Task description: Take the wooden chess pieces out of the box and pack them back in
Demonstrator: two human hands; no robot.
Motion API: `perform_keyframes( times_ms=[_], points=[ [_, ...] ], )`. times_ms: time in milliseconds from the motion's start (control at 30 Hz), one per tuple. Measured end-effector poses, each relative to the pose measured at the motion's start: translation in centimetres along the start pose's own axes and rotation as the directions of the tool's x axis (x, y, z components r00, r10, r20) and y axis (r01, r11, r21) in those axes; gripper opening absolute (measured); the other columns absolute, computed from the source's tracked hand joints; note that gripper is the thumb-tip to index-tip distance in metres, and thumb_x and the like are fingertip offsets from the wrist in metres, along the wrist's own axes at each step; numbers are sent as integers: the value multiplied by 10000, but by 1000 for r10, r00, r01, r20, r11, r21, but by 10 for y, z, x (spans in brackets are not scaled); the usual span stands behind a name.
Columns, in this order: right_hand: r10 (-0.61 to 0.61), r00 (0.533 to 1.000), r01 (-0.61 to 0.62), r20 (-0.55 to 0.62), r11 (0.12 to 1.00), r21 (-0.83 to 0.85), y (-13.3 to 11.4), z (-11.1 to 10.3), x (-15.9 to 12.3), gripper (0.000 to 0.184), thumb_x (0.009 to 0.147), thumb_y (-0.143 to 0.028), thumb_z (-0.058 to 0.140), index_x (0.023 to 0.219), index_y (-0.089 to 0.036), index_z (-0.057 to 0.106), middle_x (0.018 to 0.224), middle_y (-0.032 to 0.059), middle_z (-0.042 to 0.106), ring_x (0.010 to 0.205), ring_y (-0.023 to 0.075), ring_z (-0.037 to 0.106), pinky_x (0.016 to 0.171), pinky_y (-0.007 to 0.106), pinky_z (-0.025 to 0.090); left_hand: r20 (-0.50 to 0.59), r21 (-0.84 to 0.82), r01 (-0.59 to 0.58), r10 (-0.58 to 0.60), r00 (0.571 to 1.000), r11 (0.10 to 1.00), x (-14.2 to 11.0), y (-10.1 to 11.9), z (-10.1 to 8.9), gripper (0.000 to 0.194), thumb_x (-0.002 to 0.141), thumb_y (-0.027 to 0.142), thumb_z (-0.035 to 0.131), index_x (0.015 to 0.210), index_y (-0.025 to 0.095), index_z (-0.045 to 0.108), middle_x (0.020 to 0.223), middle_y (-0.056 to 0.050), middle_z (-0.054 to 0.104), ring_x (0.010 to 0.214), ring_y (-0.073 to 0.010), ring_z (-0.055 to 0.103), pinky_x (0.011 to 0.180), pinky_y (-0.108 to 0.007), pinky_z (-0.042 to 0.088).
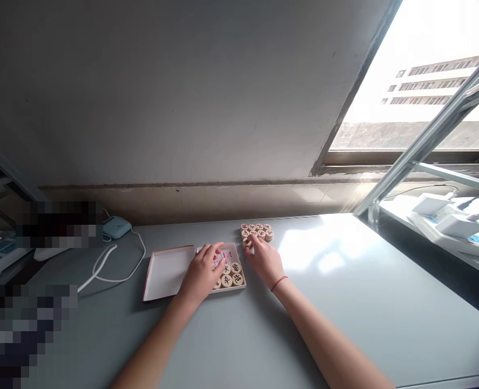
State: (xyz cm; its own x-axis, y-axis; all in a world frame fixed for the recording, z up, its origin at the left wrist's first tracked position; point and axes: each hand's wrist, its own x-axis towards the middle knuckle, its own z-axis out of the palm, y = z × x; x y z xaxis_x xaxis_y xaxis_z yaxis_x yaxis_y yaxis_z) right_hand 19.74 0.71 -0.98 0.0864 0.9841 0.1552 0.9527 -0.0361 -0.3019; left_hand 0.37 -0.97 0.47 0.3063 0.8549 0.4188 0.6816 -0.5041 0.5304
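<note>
Round wooden Chinese chess pieces (227, 280) with black characters lie in rows in the near part of a shallow white box (241, 284). Red-printed paper (228, 255) shows at the far part of its floor. Over the box's left half is my left hand (204, 268), thumb and fingers apart, hiding some pieces. To the right, my right hand (265, 260) has its fingertips closed on a Chinese chess piece (246, 243) at the near left of a block of stacked pieces with red characters (259, 229). Left of the box lies its open lid (170, 273), inner side up.
A light blue device (116, 227) with a white cable (129, 279) sits at the table's back left. The wall runs behind the grey table (344, 313). At right, a metal frame (421, 135) stands beside a shelf with white chargers (460, 224). A blurred-out area covers the left.
</note>
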Motion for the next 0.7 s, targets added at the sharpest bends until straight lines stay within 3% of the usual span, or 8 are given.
perform_keyframes(
  times_ms=[200,333,467,700],
  points=[
    [3,1000,-3,-19,1000,17,0,-7,0,183,867,-198,481,1046,-214,518,912,42,674,698,163,599,512,236,248,46,142,94,-101,994,985,3,0,-4,210,870,213,478,1014,218,630,959,-48,683,897,-199,631,805,-330,464],
    [-78,994,90,-81,984,152,-12,-18,-12,181,889,-267,459,1054,-218,516,921,42,669,671,157,588,526,233,293,194,313,124,-191,962,942,3,10,-14,269,912,230,413,856,224,676,947,-44,692,951,-225,595,821,-367,411],
    [-146,989,144,-16,936,321,-24,-17,-24,189,889,-351,429,991,-234,538,793,-5,643,526,117,512,526,223,333,315,418,74,-221,923,905,1,19,-24,359,923,224,358,765,207,679,964,-73,672,956,-253,561,797,-396,392],
    [-124,992,97,40,911,401,-21,-5,-28,253,880,-396,408,1007,-228,547,706,-16,603,485,119,483,514,226,347,238,269,120,-187,953,956,-5,7,-19,223,843,242,480,648,209,584,793,-55,671,869,-265,563,793,-417,388]
  ],
)
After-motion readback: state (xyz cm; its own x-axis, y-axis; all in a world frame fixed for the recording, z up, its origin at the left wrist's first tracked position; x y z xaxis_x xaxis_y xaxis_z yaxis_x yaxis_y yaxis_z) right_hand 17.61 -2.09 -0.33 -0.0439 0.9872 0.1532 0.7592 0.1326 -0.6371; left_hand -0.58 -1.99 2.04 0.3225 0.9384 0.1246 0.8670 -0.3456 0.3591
